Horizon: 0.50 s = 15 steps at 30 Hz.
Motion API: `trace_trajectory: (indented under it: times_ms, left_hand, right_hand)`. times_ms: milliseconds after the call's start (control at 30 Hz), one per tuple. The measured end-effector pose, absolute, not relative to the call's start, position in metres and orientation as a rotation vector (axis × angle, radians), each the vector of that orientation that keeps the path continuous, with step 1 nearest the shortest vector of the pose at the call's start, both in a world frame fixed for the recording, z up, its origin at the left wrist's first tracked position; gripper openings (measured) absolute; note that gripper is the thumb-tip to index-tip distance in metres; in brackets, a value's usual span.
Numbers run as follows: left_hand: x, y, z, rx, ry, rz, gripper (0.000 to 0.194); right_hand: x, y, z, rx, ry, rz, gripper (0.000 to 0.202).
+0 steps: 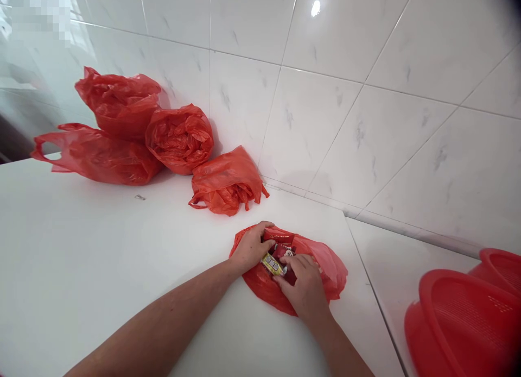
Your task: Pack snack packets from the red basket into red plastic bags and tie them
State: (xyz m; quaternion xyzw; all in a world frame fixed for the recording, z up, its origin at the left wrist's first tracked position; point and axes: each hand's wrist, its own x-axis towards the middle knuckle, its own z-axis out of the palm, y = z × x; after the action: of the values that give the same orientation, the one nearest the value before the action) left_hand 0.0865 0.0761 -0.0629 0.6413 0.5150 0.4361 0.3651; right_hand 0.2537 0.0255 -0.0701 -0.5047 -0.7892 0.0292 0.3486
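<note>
A red plastic bag (268,290) lies opened out on the white tabletop, with small wrapped packets inside it. My left hand (250,249) grips the bag's left rim, its fingers over the far edge and its thumb reaching inward. Between the thumb and fingers of my right hand (305,287) is the end of a small yellow packet (272,264) with printed marks. Dark red packets (280,251) sit just behind the yellow one, inside the bag. My right hand covers part of the bag's contents.
Several bunched red plastic bags (179,138) stand along the tiled wall (244,83) at the back left. A small scrap (140,197) lies on the white table (101,246). Red plastic baskets (427,312) stand at the right, beyond a seam in the surface.
</note>
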Motion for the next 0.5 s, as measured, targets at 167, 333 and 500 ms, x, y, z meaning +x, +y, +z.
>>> trace_trajectory:
  times_ms: [167,333,500]
  left_hand:
    - [0.0869,0.0766,-0.0655,1.637,1.316,1.127,0.038]
    - [0.0875,0.0778,-0.0665,1.629,1.321,1.143,0.038]
    - [0.0868,0.0787,-0.0664,1.618,1.314,1.135,0.038]
  right_hand:
    - [0.254,0.0258,-0.0707,-1.333,-2.058,0.186,0.02]
    - [0.2541,0.0249,-0.069,-1.319,-2.077,0.214,0.017]
    - [0.2531,0.0214,-0.0641,-1.301,-2.063,0.232,0.012]
